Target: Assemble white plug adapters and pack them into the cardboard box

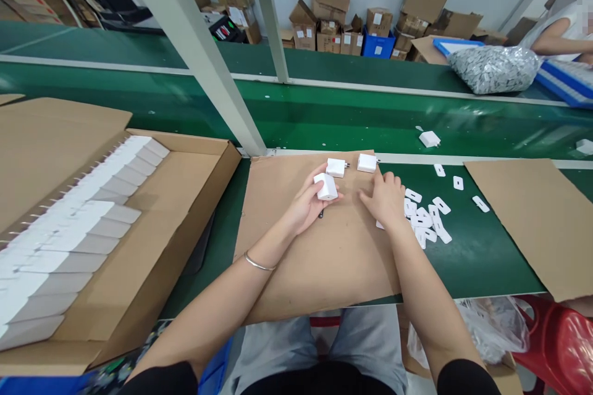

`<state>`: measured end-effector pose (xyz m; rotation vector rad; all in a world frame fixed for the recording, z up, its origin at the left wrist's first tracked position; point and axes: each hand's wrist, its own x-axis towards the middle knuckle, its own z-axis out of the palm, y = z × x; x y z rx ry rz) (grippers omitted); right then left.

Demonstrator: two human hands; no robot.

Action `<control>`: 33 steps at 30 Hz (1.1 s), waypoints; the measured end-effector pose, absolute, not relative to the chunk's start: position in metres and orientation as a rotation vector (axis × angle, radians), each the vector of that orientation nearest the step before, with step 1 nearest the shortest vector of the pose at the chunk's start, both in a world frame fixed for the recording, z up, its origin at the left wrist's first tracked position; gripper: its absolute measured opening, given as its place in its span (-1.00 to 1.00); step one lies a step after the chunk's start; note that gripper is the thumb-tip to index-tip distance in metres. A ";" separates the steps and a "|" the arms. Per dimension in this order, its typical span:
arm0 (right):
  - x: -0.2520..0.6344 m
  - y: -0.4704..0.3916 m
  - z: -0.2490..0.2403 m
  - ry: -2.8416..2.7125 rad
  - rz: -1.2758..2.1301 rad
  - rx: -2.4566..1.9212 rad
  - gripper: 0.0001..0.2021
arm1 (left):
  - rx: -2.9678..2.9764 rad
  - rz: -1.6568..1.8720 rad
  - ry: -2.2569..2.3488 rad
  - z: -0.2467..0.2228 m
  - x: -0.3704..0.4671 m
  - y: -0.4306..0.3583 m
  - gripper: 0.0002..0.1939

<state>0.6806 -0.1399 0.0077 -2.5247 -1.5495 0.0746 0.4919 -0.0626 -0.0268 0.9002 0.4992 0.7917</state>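
My left hand [306,205], with a bracelet at its wrist, is closed around a white plug-in charger [326,187] above a cardboard sheet [319,271]. Just beyond it a second white charger [336,167] lies on the sheet, prongs pointing right. My right hand [388,197] is open over the sheet's right edge, thumb apart from the fingers. Its fingertips are close to a third white charger [367,163]; whether they touch it I cannot tell. A pile of small white slotted cover plates [420,221] lies to the right of that hand.
An open cardboard box [185,247] at left holds rows of white chargers [83,241]. A conveyor belt [324,114] runs beyond the bench, carrying a loose white charger [430,139]. A metal post [204,68] rises at the bench's back edge. Another cardboard sheet [532,216] lies right.
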 end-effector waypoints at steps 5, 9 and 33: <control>0.712 -0.150 0.021 -1.517 0.278 -2.697 -0.55 | 1.117 0.942 0.515 -0.012 0.491 -0.069 -0.47; 0.716 -0.148 0.026 -1.558 0.519 -2.693 -0.75 | 1.459 1.111 0.615 0.015 0.489 -0.070 -0.64; 0.697 -0.145 0.023 -1.656 0.337 -2.505 -0.84 | 2.525 0.424 2.289 0.005 0.177 0.020 -0.55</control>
